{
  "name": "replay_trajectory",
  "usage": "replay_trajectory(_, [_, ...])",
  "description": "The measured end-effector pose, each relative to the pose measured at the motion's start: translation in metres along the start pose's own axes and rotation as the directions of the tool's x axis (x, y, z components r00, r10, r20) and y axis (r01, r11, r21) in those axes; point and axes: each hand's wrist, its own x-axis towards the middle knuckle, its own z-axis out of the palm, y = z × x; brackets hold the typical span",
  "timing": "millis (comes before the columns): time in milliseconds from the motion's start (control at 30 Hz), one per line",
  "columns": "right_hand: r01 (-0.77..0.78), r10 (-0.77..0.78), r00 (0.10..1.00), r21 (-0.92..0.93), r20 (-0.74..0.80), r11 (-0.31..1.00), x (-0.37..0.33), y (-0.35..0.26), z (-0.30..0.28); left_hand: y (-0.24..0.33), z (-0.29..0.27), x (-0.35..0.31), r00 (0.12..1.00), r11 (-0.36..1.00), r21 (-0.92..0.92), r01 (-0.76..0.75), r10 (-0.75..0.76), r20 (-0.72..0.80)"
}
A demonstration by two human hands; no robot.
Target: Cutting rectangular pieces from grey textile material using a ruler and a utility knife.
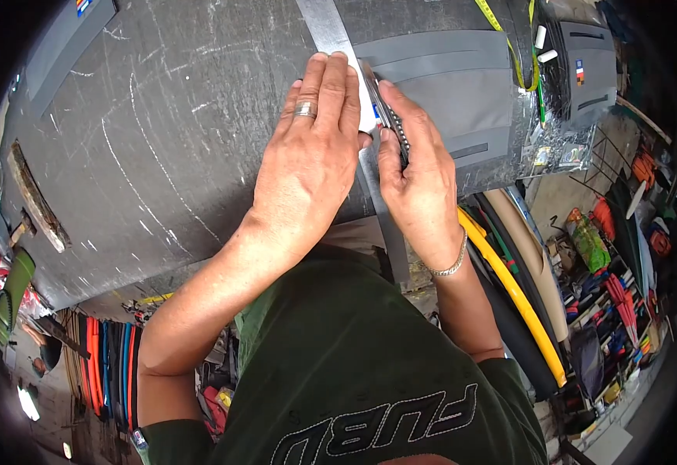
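Note:
My left hand (311, 147) lies flat, fingers stretched together, pressing a long metal straightedge (327, 27) and a white flat piece (366, 112) against the dark worktable (183, 116). In my right hand (422, 174) is a utility knife (395, 124) with a ribbed grip, held along the right side of the white piece. Its blade tip cannot be made out. Just right of the knife, a grey sheet panel (455, 97) with sewn-looking bands lies flat. Below my hands, a grey strip (391, 248) runs past the table's near edge.
A yellow tape measure (536, 58), white chalk pieces (541, 36) and a green pencil (542, 105) lie at the right. Another grey panel (590, 66) is beyond them. A wooden-handled hammer (22, 229) rests at the left. Rolls of material (521, 287) stand below the table.

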Motion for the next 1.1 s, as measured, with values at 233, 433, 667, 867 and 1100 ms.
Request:
replay_trajectory(233, [0.012, -0.012, 1.0, -0.033, 0.002, 0.999, 0.0002, -0.0001, 0.0001, -0.001, -0.0011, 0.0001, 1.0, 1.0, 0.005, -0.012, 0.012, -0.002])
replay_trajectory(433, [-0.001, 0.002, 1.0, -0.029, 0.007, 1.0, -0.0003, 0.0005, 0.0001, -0.0012, 0.0002, 0.0, 1.0, 1.0, -0.002, -0.007, 0.007, -0.006])
replay_trajectory(667, [-0.048, 0.045, 0.998, 0.056, 0.037, 0.997, -0.001, -0.0006, -0.0015, -0.0025, 0.0029, -0.001, 1.0, 1.0, 0.011, -0.014, 0.014, -0.022])
replay_trajectory(867, [-0.045, 0.044, 0.998, 0.046, 0.039, 0.998, 0.0001, -0.0013, -0.0012, -0.0035, 0.0037, -0.0014, 1.0, 1.0, 0.011, -0.027, 0.027, -0.014])
replay_trajectory(1100, [0.024, -0.024, 1.0, -0.005, -0.004, 1.0, 0.0, 0.0033, 0.0012, -0.0043, 0.0043, -0.001, 0.999, 0.999, 0.013, -0.033, 0.033, -0.023])
